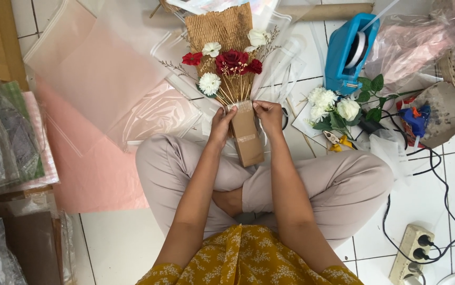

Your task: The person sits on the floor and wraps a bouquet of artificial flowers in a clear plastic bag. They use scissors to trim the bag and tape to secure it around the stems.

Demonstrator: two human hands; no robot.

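I sit cross-legged on a tiled floor. My left hand point(220, 125) and my right hand point(268, 116) both grip the top of a brown paper-wrapped handle point(247, 138) of a bouquet. Thin stems fan up from it into red roses point(233, 60) and white flowers point(209, 83). Behind the flowers lies brown honeycomb paper point(220, 27) on clear plastic wrap point(280, 63).
Pink and translucent sheets point(87, 79) lie at my left beside stacked wrapped papers point(6, 132). At my right are a blue tape dispenser point(349, 50), loose white flowers with leaves point(338, 108), small pliers point(335, 140), a glue gun point(415, 119), a black cable and a power strip point(409, 253).
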